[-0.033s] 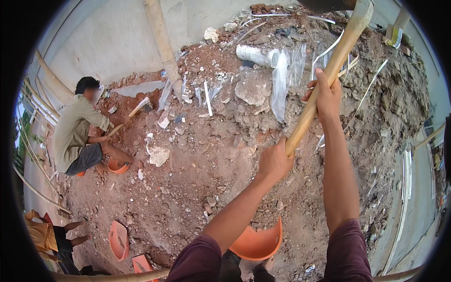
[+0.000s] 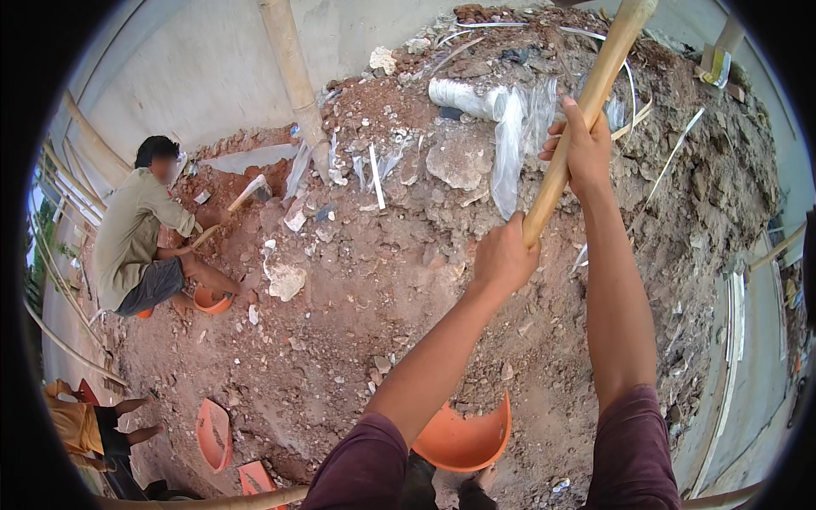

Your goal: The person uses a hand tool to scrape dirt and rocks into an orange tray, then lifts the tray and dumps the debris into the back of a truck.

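Observation:
Both my hands grip the long wooden handle of a hoe [image 2: 605,76], which slants up to the right over the mound. My left hand [image 2: 507,255] is closed round its lower end. Higher up, my right hand [image 2: 588,149] wraps the shaft, with the thumb along it. The hoe's head lies beyond the top edge, out of sight. Below the handle spreads a mound of reddish-brown soil and rubble [image 2: 357,331]. Near my feet, between my forearms, sits an orange basin [image 2: 500,438], partly covered by my left arm.
At left a person [image 2: 140,229] crouches, holding another hoe [image 2: 242,197] beside an orange basin [image 2: 211,299]. Another person [image 2: 78,425] shows at lower left. Clear plastic sheeting [image 2: 507,153], white strips and stones lie in the soil. A bamboo pole [image 2: 293,76] leans against the wall.
The hoe has shifted slightly up and left at its upper part, and its dark head has passed out of view at the top. Both my hands have moved slightly with it.

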The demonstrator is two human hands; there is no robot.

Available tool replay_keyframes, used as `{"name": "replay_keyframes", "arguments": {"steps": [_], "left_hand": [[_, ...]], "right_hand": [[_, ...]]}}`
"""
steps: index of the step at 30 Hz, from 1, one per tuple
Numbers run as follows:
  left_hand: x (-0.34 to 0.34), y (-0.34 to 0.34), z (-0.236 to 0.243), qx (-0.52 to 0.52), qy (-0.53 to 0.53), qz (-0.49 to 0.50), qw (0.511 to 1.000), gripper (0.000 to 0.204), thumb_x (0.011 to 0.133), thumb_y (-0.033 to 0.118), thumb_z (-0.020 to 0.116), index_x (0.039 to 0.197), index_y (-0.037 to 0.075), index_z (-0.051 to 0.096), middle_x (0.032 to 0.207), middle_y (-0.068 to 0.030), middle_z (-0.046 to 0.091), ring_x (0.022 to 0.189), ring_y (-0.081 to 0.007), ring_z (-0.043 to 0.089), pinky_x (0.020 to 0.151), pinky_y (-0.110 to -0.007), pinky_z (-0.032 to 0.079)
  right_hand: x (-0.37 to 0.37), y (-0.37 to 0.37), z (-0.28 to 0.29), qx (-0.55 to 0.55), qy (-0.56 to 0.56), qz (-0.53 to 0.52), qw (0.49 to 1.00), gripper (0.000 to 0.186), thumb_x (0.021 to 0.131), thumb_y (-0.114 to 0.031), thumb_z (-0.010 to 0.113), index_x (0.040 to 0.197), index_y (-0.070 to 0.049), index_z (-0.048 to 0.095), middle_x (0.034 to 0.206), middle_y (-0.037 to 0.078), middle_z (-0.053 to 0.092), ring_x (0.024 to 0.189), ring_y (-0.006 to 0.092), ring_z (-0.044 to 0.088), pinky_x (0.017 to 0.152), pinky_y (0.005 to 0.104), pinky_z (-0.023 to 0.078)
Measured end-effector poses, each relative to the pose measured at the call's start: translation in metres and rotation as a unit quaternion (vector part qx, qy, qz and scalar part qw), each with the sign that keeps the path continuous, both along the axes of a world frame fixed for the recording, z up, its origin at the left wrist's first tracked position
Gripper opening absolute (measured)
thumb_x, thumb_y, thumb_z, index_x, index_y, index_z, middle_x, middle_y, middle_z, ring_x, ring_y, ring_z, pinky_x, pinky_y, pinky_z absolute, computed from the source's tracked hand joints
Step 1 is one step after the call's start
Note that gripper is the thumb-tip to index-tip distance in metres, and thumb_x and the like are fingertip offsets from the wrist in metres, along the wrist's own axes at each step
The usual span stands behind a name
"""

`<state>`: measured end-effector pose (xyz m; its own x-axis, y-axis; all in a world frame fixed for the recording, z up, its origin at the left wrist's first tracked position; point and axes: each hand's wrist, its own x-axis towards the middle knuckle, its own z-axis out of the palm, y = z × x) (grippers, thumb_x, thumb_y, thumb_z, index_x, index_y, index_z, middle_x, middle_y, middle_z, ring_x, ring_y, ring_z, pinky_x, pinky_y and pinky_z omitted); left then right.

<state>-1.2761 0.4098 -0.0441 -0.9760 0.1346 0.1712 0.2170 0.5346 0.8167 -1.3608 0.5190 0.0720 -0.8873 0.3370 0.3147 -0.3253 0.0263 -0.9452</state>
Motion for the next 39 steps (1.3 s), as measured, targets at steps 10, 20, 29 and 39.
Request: {"name": "replay_keyframes", "arguments": {"steps": [10,20,29,39], "left_hand": [[0.032,0.003,-0.110,0.182,-0.214,0.011,0.960,0.026,0.082,0.015,0.067,0.104,0.000,0.066,0.091,-0.0251,0.070,0.088,-0.0429,0.068,0.077,-0.049,0.053],[0.240,-0.005,-0.178,0.075,-0.241,0.065,0.965,0.026,0.081,0.018,0.069,0.101,0.003,0.064,0.078,-0.0231,0.068,0.077,-0.0425,0.069,0.068,-0.049,0.055],[0.271,0.030,-0.177,0.040,-0.115,0.082,0.989,0.017,0.082,0.019,0.071,0.091,0.008,0.062,0.065,-0.0190,0.065,0.062,-0.0399,0.067,0.058,-0.048,0.055],[0.021,0.018,-0.075,0.072,-0.132,0.085,0.985,0.022,0.083,0.014,0.066,0.102,0.004,0.066,0.086,-0.0224,0.071,0.082,-0.0413,0.069,0.074,-0.050,0.055]], "right_hand": [[0.004,-0.029,-0.165,0.246,-0.118,-0.070,0.959,0.031,0.097,-0.026,0.062,0.093,0.003,0.052,0.062,0.008,0.057,0.043,0.0172,0.056,0.039,0.0350,0.046],[0.165,-0.023,-0.221,-0.045,-0.306,0.017,0.951,0.022,0.091,-0.016,0.070,0.086,-0.002,0.054,0.058,0.007,0.054,0.040,0.0160,0.051,0.037,0.0337,0.044],[0.210,0.014,-0.173,-0.028,-0.226,0.010,0.974,0.031,0.097,-0.030,0.064,0.085,-0.004,0.051,0.055,0.006,0.052,0.039,0.0160,0.051,0.036,0.0318,0.043],[-0.045,-0.016,-0.083,0.162,-0.110,-0.071,0.978,0.044,0.099,-0.038,0.058,0.101,0.006,0.052,0.072,0.016,0.063,0.053,0.0249,0.064,0.047,0.0385,0.052]]}}
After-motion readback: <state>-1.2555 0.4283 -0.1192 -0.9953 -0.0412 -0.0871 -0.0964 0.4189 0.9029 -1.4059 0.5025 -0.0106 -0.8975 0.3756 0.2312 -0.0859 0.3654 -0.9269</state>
